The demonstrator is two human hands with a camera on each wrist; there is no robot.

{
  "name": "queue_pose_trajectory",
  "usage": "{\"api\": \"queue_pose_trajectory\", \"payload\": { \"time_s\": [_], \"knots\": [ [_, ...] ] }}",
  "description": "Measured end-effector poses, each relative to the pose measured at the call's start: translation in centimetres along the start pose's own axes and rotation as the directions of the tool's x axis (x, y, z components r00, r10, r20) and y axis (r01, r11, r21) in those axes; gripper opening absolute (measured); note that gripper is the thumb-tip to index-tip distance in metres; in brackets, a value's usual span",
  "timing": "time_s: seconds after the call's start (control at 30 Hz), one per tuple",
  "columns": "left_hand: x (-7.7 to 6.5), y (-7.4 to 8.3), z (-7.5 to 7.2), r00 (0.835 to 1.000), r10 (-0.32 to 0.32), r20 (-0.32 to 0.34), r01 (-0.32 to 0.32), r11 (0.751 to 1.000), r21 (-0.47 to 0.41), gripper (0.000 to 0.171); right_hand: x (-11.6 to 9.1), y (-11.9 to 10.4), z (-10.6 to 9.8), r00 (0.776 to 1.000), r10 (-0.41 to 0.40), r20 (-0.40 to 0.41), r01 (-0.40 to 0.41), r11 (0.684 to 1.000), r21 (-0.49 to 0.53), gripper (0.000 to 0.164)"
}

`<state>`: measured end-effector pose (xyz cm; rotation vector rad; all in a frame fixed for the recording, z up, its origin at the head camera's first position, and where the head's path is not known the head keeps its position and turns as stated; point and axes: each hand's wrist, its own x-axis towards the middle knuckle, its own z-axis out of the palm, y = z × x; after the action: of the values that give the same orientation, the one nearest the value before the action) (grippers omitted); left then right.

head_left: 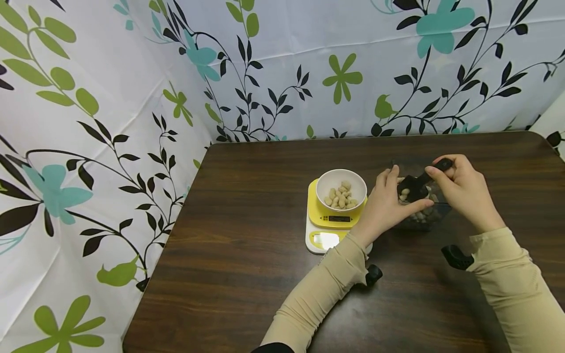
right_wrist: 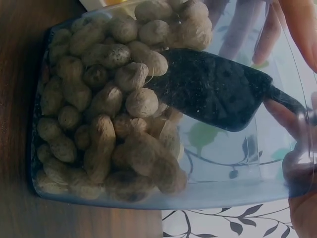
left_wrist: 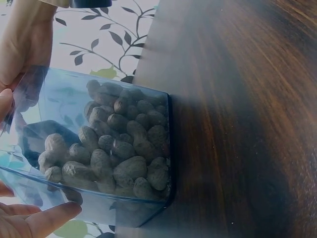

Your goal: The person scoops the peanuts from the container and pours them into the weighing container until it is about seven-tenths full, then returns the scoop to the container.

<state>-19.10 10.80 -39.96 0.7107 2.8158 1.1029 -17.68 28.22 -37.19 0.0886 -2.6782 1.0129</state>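
Observation:
A clear plastic container point(head_left: 434, 215) partly filled with unshelled peanuts point(left_wrist: 124, 144) stands on the table. My left hand point(head_left: 388, 203) grips the container near its top, thumb toward me and fingers on the far left side. My right hand point(head_left: 465, 191) pinches the handle of a black scoop point(head_left: 414, 188), whose head is inside the container. In the right wrist view, the scoop head point(right_wrist: 213, 89) reaches the top of the peanuts. To the left of my left hand, a white bowl point(head_left: 325, 184) holding several peanuts rests on a yellow and white kitchen scale point(head_left: 314, 211).
The dark wooden table point(head_left: 247, 235) extends to the left and in front. Behind it and on its left hangs a white curtain point(head_left: 282, 44) patterned with leaves and flowers. Black straps or mounts point(head_left: 456, 257) protrude at both wrists.

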Motion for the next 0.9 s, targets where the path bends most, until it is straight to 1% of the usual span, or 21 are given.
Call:
{"api": "queue_pose_trajectory", "payload": {
  "time_s": [0.37, 0.6, 0.7, 0.9],
  "knots": [
    [-0.1, -0.09, -0.07, 1.0, 0.001, 0.004, -0.001, 1.0, -0.015, 0.094, 0.32, -0.46, -0.05, 0.997, 0.074, 0.019, -0.073, 0.997, -0.021, 0.055],
    [-0.17, -0.13, 0.12, 1.0, -0.001, 0.002, 0.001, 1.0, -0.03, 0.093, 0.26, -0.47, -0.04, 0.996, 0.084, 0.009, -0.084, 0.996, -0.022, 0.057],
    [-0.18, -0.09, 0.16, 1.0, -0.001, 0.002, 0.002, 0.999, -0.038, 0.093, 0.29, -0.48, -0.25, 0.995, 0.094, 0.017, -0.094, 0.995, -0.02, 0.059],
    [-0.15, 0.04, 0.17, 1.0, 0.0, -0.007, 0.0, 1.0, -0.017, 0.093, 0.32, -0.41, -0.6, 0.992, 0.124, 0.008, -0.124, 0.992, -0.002, 0.06]
  ]
}}
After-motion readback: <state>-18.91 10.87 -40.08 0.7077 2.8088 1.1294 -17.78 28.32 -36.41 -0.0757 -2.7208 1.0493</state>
